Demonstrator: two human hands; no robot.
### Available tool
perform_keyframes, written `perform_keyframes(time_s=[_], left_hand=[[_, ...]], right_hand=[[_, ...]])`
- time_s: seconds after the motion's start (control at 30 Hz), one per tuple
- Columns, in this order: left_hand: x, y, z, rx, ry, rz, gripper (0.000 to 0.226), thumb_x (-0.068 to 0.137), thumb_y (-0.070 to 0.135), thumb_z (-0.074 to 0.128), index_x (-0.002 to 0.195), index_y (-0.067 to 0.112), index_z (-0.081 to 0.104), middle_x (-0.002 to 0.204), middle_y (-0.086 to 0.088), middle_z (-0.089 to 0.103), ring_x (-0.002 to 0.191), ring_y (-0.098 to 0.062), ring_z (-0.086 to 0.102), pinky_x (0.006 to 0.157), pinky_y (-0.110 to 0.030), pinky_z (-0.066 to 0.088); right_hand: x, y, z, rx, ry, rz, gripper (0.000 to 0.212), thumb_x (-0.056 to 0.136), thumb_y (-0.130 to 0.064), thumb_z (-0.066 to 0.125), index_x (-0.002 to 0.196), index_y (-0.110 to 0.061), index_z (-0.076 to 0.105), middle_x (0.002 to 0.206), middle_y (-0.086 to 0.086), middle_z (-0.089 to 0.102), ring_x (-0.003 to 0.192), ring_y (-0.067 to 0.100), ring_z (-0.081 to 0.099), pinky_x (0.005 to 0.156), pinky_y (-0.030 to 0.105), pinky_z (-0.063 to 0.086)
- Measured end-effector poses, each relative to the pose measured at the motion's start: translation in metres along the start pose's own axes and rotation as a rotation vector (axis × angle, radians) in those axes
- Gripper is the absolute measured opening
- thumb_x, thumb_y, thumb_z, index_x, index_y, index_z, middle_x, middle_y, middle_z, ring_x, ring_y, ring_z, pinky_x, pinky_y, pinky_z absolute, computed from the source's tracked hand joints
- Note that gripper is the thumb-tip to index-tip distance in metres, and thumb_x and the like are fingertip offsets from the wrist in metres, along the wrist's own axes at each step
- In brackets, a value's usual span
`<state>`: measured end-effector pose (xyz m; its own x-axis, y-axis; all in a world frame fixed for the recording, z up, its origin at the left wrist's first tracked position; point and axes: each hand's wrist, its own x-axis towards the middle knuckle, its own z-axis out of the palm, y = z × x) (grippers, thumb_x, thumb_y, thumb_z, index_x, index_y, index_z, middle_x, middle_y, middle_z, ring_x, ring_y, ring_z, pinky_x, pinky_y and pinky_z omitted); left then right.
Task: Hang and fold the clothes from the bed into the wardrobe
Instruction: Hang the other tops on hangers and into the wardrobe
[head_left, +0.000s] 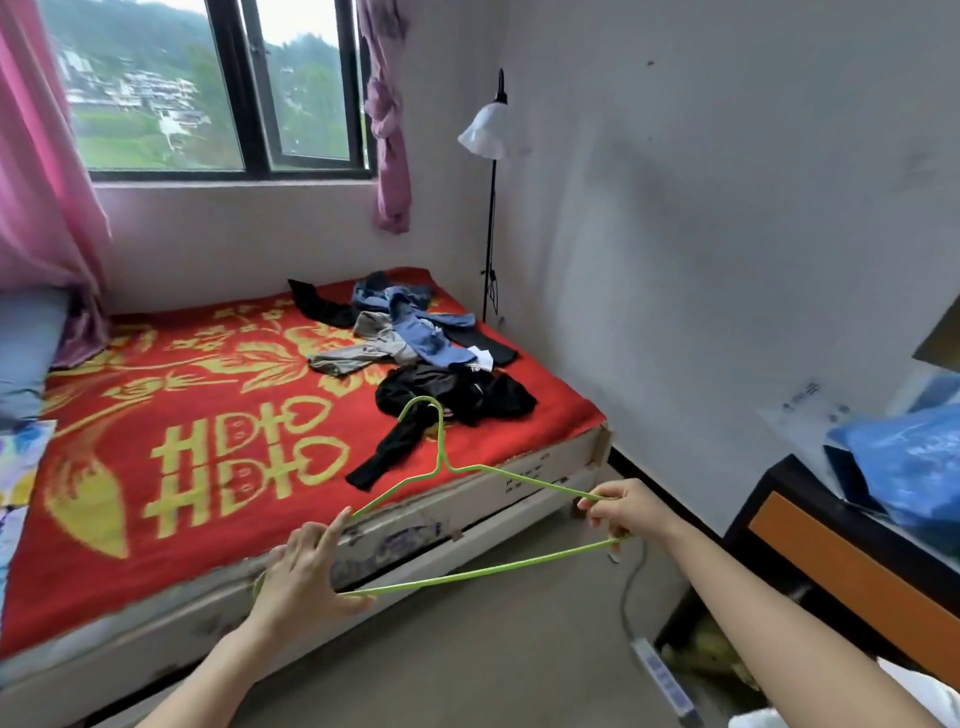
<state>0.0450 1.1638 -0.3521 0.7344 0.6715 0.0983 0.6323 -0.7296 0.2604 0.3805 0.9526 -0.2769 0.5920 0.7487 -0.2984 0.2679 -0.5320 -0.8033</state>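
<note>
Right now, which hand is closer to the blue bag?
Right. The right hand pinches the green hanger left of the blue bag; the left hand holds its other end, farther left.

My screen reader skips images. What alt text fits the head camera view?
A person's left hand and right hand each hold one end of a green wire hanger before a bed with a red patterned blanket. A pile of clothes lies on its far right side.

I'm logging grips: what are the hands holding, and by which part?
Both hold the green hanger: the left hand grips its left corner, the right hand pinches its right corner.
</note>
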Motion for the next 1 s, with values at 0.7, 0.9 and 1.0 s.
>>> perform_keyframes(time_s=[0.7,0.9,1.0], left_hand=[[0.171,-0.299,-0.005,0.061,-0.113,-0.427,0.123,0.024,0.053,0.091,0.132,0.012,0.047,0.091,-0.020,0.059,0.085,-0.042,0.060,0.068,-0.063,0.045],[0.220,-0.322,0.003,0.128,-0.260,-0.742,0.130,0.058,0.075,0.068,0.151,0.022,-0.006,0.155,-0.021,-0.002,0.143,-0.038,-0.004,0.111,-0.055,0.013],[0.248,-0.317,0.024,0.118,-0.297,-0.702,0.118,0.067,0.076,0.059,0.150,0.024,-0.006,0.157,-0.017,-0.007,0.144,-0.034,-0.008,0.114,-0.052,0.010]], right_hand=[[0.327,-0.182,0.255,-0.188,-0.017,-0.038,0.044,0.086,-0.003,0.050,0.129,-0.011,0.052,0.114,0.011,0.050,0.100,0.022,0.050,0.077,0.021,0.036],[0.408,-0.204,0.289,-0.328,-0.218,0.005,0.061,0.089,-0.016,0.052,0.145,-0.022,0.031,0.151,0.015,0.015,0.139,0.032,0.014,0.110,0.033,0.020],[0.429,-0.197,0.288,-0.332,-0.229,0.036,0.057,0.088,-0.015,0.051,0.143,-0.019,0.036,0.149,0.015,0.022,0.137,0.031,0.020,0.110,0.031,0.021]])
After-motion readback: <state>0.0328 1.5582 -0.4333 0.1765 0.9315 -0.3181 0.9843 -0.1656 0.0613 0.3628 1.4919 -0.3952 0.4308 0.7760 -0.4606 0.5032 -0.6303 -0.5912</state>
